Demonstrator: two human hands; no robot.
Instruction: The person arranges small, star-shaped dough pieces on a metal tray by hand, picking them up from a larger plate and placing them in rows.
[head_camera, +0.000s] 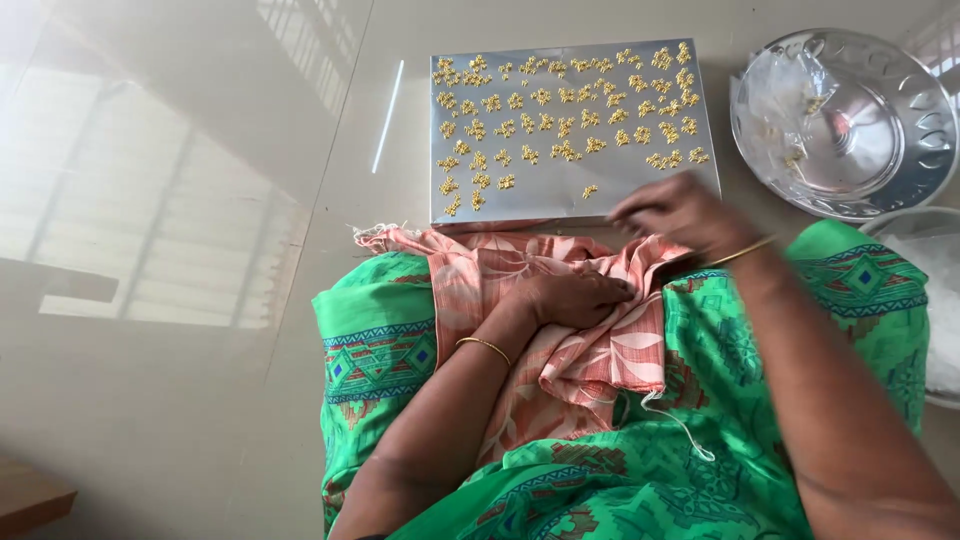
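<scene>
Fingers of the left hand (570, 298) lie pressed flat on the pink cloth (590, 350) in the lap; the blurred right hand (680, 212), fingers unclear, hovers at the metal tray (570, 195) of small gold pieces (560, 110).

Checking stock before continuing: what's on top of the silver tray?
Many small gold pieces lie scattered on the silver tray. The right hand covers its near right corner, hiding anything there.

Glossy beige floor (180, 400), window-bar reflections (130, 230) across it; brown wooden corner (25, 500) bottom left.
</scene>
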